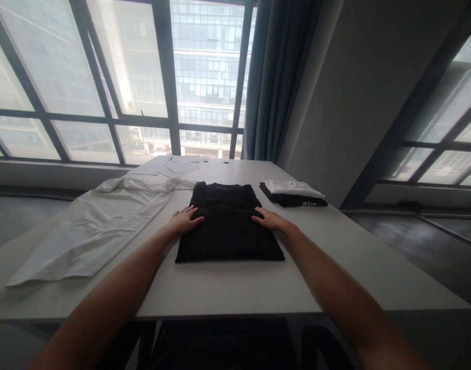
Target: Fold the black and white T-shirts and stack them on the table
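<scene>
A folded black garment (228, 228) lies flat in the middle of the white table (235, 288). My left hand (184, 220) rests palm down on its left edge, fingers spread. On the garment's right edge, my right hand (269, 219) lies flat in the same way. Neither hand grips the cloth.
A white garment (92, 226) lies spread out on the left of the table. A small stack of folded white and black clothes (293, 193) sits at the right rear. Papers (174, 165) lie at the far edge by the window. A curtain (276, 77) hangs behind.
</scene>
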`<act>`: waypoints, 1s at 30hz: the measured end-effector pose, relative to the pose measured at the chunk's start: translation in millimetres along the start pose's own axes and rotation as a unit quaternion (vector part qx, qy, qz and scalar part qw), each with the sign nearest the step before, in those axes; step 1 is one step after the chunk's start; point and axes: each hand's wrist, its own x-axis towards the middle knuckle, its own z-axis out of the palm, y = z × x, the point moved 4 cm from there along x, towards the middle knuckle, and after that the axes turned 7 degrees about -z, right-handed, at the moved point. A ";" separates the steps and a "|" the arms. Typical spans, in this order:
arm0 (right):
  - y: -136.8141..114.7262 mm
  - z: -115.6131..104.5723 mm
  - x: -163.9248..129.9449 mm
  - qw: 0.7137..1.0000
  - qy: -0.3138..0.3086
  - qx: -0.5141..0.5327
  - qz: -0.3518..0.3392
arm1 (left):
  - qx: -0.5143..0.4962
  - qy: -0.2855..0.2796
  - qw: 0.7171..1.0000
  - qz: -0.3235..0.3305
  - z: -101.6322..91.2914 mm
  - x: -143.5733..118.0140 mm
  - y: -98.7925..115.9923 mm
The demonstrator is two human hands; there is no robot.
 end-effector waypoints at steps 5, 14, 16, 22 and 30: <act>6.2 -12.0 -10.6 1.000 0.008 0.007 0.000 | 0.006 0.012 1.000 -0.009 -3.3 -0.8 -2.6; 3.3 -30.5 -26.6 0.999 -0.017 0.021 -0.028 | -0.044 -0.099 0.972 0.206 -51.2 -58.7 0.4; 2.5 -31.1 -28.3 0.999 -0.017 0.023 -0.035 | -0.035 -0.167 0.961 0.215 -50.4 -71.7 4.6; -3.0 -35.0 -33.4 0.999 -0.017 0.034 -0.036 | 0.017 -0.219 0.957 0.191 -40.9 -77.1 14.7; 1.9 -36.2 -30.4 0.998 -0.028 0.050 -0.034 | -0.051 -0.178 0.960 0.210 -42.9 -68.7 14.6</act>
